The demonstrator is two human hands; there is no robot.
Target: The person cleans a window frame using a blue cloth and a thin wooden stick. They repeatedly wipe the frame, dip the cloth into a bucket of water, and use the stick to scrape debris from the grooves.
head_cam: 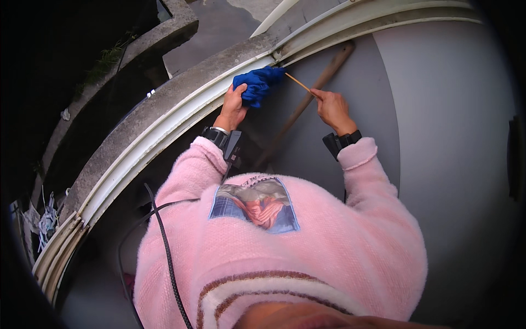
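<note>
A bunched blue cloth [257, 84] is gripped by my left hand [235, 105], beside the white window frame track [172, 140]. My right hand [333, 107] pinches a thin wooden stick [297, 82] between thumb and fingers. The stick slants up and left, its far tip close to the cloth's right end and the frame's corner; whether tip and cloth touch I cannot tell. Below both hands a long wooden pole [302, 109] runs at a slant against the grey surface.
Outside the frame lies a rough concrete ledge [135, 111], with another concrete edge [141, 49] beyond it. A black cable [166, 242] hangs on my left. Crumpled plastic scraps [48, 220] are at the far left.
</note>
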